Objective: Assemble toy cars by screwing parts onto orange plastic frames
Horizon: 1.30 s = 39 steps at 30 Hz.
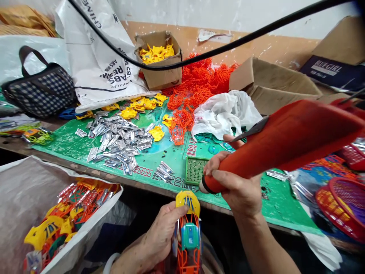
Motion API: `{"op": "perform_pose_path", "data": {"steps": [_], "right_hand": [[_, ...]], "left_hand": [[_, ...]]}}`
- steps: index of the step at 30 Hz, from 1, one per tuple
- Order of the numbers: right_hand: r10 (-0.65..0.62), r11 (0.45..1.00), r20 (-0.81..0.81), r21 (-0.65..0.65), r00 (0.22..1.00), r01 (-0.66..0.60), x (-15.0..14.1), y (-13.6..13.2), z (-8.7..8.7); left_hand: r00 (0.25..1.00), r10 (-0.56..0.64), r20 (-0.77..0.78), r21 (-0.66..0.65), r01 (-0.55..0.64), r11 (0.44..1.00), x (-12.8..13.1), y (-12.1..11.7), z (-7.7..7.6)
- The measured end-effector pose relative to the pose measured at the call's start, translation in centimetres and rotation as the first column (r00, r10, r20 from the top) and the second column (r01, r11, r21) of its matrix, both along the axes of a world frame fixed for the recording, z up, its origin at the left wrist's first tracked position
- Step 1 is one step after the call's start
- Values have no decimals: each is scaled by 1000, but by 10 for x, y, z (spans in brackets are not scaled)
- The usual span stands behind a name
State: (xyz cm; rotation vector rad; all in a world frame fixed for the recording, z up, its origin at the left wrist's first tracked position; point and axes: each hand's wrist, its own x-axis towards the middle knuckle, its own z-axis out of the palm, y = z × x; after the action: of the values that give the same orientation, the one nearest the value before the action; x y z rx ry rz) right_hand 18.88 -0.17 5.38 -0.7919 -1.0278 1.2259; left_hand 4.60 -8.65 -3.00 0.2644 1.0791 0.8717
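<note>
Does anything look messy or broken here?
Yes, messy: silver pieces lie loosely scattered across the green sheet, instead of stacked neatly. The pale paper on the back wall looks torn, with ragged edges.

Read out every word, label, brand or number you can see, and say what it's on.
"CHIM…", cut short: white sack.
"ABS RESIN": same sack.
"POLYLAC": same sack; nearby characters too small to read.
"BLUEGIRL": dark blue box; line below too small.
Green sheet: characters and digits too blurred to read surely.
Yellow cover: markings too blurred to read.
</note>
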Motion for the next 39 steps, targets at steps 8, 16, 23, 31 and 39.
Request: {"op": "perform_pose_path", "data": {"steps": [8,16,23,31,39], "right_hand": [[17,1000,-5,-4,1000,-17,-11,-14,-8],[27,999,108,15,994,-29,-15,-13,-17],[46,998,176,42,983,-54,-13,-13,-24],[63,996,282,48,957,-80,-14,-15,-26],[31,994,290,87,956,-58,-20,-16,-24]], "left_hand": [[999,35,21,7,-35,999,3,4,6],[997,44,62,16,-45,999,3,4,4],[996,30,80,26,-32,999,3,5,6],[997,43,64,25,-45,999,2,5,1],[997,51,58,52,-54,997,2,2,-4]]}}
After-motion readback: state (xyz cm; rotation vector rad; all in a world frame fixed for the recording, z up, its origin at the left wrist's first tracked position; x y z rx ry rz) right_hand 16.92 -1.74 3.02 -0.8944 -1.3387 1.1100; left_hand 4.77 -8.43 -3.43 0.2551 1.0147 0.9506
